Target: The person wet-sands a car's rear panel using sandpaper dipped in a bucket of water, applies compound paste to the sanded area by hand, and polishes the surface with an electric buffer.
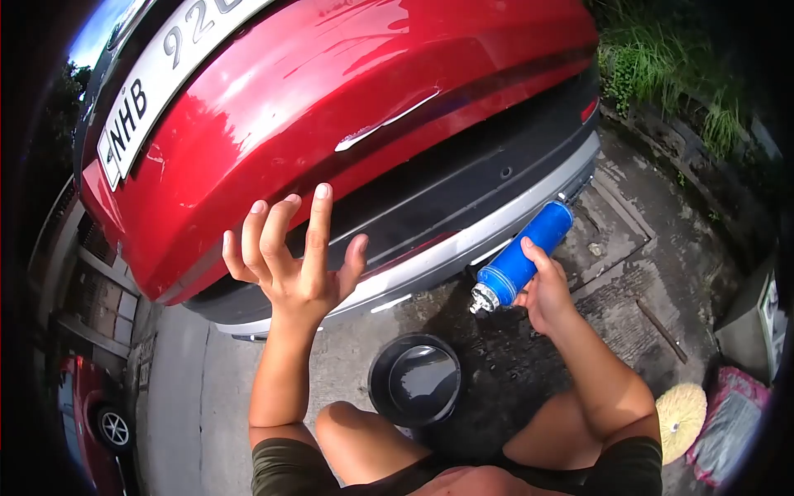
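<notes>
My left hand is raised in front of the rear of a red car, fingers spread, holding nothing. Whether its fingertips touch the car I cannot tell. In my right hand is a blue cylindrical canister, tilted, its whitish metal nozzle end pointing down and left. My thumb lies along its side, and the other fingers are mostly hidden behind it. The canister is beside the grey lower edge of the bumper. A pale streak crosses the red panel above.
Between my knees stands a black basin with liquid in it. On the right are a stick, a straw-coloured round disc and a pink and grey bundle. Grass grows at the upper right. Another red car is at the lower left.
</notes>
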`<control>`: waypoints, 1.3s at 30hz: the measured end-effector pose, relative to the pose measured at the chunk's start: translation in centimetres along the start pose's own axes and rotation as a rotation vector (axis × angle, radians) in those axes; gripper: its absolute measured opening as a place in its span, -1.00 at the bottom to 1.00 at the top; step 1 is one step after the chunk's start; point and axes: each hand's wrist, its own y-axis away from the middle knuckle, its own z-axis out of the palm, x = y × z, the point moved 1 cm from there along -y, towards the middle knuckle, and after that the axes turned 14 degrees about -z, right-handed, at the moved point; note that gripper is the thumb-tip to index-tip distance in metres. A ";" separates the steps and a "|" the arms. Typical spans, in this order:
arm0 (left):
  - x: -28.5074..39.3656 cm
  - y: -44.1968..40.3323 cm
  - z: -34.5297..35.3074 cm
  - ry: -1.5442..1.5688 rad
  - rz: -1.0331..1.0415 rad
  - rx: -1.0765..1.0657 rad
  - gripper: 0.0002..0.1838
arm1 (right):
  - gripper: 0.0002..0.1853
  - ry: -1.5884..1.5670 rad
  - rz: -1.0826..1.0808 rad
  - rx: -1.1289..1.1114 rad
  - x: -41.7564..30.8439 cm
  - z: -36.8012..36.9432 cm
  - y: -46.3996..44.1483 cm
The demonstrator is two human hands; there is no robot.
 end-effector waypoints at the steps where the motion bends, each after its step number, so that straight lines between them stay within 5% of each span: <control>1: 0.0 0.3 0.3 -0.023 0.002 -0.019 -0.38 | -0.36 0.006 0.016 0.005 0.1 0.0 0.0; 7: 1.0 -0.2 1.3 0.026 0.019 -0.078 -0.22 | -0.33 -0.005 0.059 -0.009 -1.8 0.3 -0.2; 12: 2.9 6.5 0.9 0.707 0.127 -0.483 -0.28 | -0.37 0.050 0.064 0.138 -4.6 -10.4 0.6; 13: 3.4 9.2 0.8 0.742 0.148 -0.583 -0.28 | -0.40 0.134 0.043 0.230 -4.4 -13.8 1.5; 16: 5.5 16.7 0.3 0.793 0.138 -0.900 -0.28 | -0.02 0.618 0.093 0.544 -3.6 -25.6 7.9; 18: 6.6 21.3 -0.2 0.884 0.066 -1.070 -0.32 | 0.09 1.404 0.045 0.633 -0.7 -35.5 13.1; 20: 7.4 24.7 -1.0 0.901 0.100 -1.211 -0.28 | -0.06 1.672 0.621 0.347 -2.6 -36.8 17.5; 24: 9.6 26.3 -2.2 1.022 0.180 -1.459 -0.21 | -0.31 1.816 0.712 -0.020 -0.4 -39.0 22.5; 26: 11.4 27.4 -2.2 1.380 -0.217 -1.710 -0.20 | -0.37 1.810 0.756 -0.043 0.6 -38.1 22.8; 28: 12.9 29.0 -1.6 1.611 -0.895 -2.166 -0.28 | -0.48 1.884 0.727 -0.080 1.3 -37.1 24.0; 29: 14.2 28.7 -1.4 1.730 -1.118 -2.217 -0.29 | -0.53 1.909 0.768 -0.087 2.1 -36.4 24.6; 34: 19.5 27.9 -0.1 1.893 -1.170 -2.256 -0.28 | -0.31 1.588 0.256 0.223 8.0 -33.9 30.7; 39: 22.5 30.5 0.5 1.879 -1.146 -2.279 -0.35 | -0.49 1.657 -0.019 0.415 10.5 -34.5 35.5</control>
